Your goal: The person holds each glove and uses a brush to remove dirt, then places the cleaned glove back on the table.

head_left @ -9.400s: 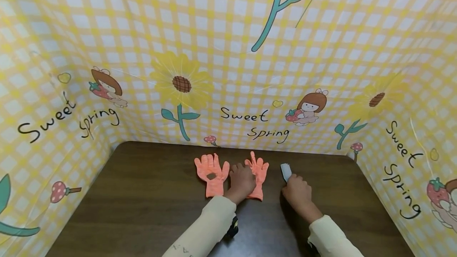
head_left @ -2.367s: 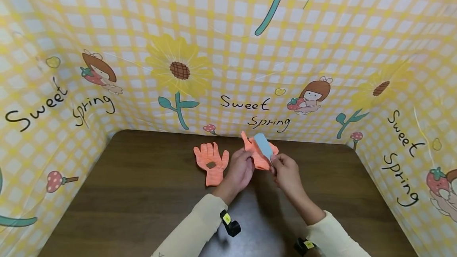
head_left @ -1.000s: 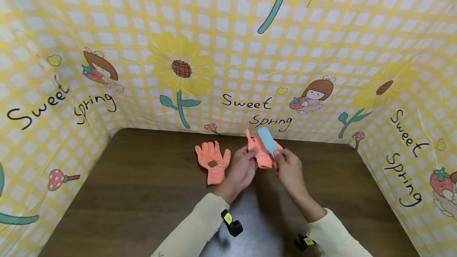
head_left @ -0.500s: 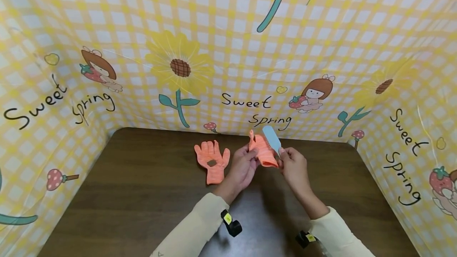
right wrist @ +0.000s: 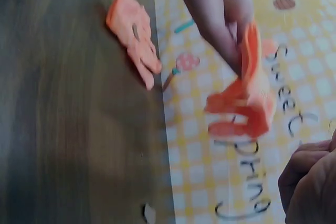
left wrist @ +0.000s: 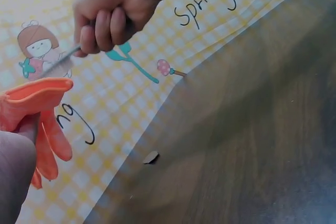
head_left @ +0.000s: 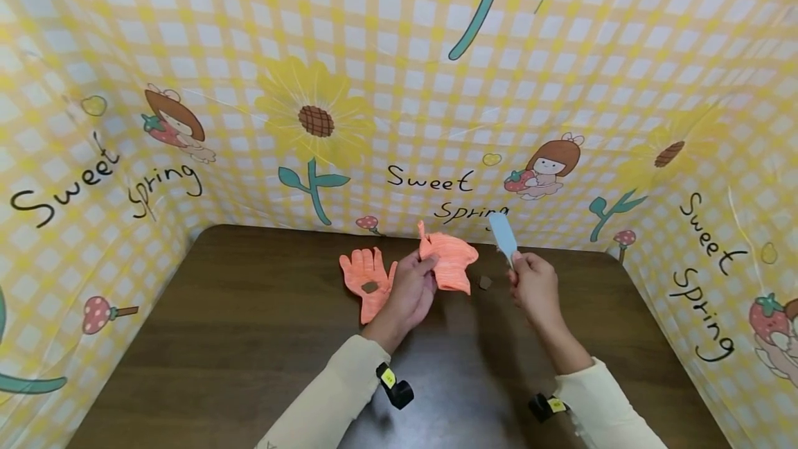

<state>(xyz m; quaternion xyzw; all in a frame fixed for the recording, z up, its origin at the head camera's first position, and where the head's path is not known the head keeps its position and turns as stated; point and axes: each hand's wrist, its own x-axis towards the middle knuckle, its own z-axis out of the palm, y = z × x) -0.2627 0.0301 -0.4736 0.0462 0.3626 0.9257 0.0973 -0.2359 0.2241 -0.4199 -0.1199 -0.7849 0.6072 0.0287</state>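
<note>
My left hand (head_left: 410, 295) pinches an orange knitted glove (head_left: 454, 262) by its side, raised over the table's back part. The glove's cuff mouth (left wrist: 52, 88) gapes in the left wrist view, with its fingers drooping below. To the right, my right hand (head_left: 536, 288) grips a light blue brush (head_left: 502, 235) by its handle, apart from the glove; bristles show along its left edge. A second orange glove (head_left: 358, 270), bearing a brown patch (head_left: 370, 287) on its palm, lies flat at the left, partly covered by my left hand.
A small brown piece (head_left: 485, 283) lies on the dark wooden table (head_left: 249, 338) between the hands. A yellow checked cloth (head_left: 411, 109) stands as a wall at the back and both sides. Black wrist cameras (head_left: 395, 386) hang under the sleeves.
The brush has moved right, away from the glove. The held glove has shifted left and turned in my left hand. The brown piece on the table now shows between the hands.
</note>
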